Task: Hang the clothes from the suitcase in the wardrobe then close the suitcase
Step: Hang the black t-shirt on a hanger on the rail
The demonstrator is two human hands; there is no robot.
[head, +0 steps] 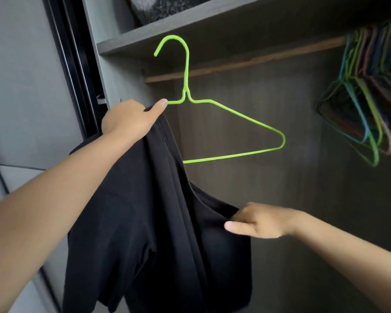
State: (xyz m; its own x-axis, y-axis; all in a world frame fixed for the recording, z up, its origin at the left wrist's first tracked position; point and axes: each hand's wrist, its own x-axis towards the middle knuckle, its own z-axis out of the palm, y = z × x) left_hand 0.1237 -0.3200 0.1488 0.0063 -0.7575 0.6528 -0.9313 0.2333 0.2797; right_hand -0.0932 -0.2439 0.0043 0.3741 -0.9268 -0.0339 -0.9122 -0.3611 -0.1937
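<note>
Wardrobe rail [246,61] behind, left hand [131,119] grips green hanger [235,114] and black shirt [145,211]; right hand [260,220] pinches the shirt.

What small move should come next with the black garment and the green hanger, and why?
Probably the right hand should lift the fabric it pinches onto the hanger's bare right arm. The black garment drapes only over the left side of the green hanger, where the left hand grips both, and the hook is not yet on the rail.
</note>
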